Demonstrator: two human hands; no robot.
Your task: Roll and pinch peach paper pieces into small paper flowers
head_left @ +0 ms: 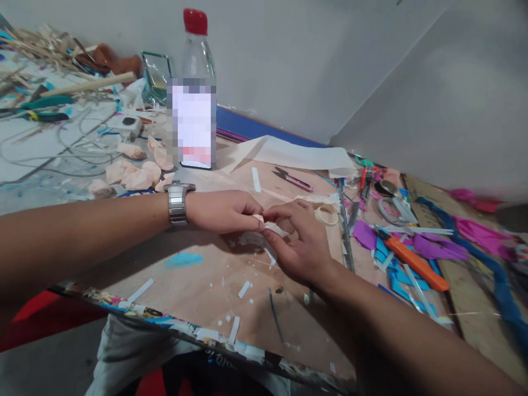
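Paper [277, 229] runs sideways, dipping slightly rightward, pale and crumpled, pinched by the left hand [225, 212] and right hand [303, 239].

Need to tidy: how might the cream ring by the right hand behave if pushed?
The cream ring is probably light, with a thin wall and open middle. Lying flat, it would likely slide; on edge, its round rim might roll.
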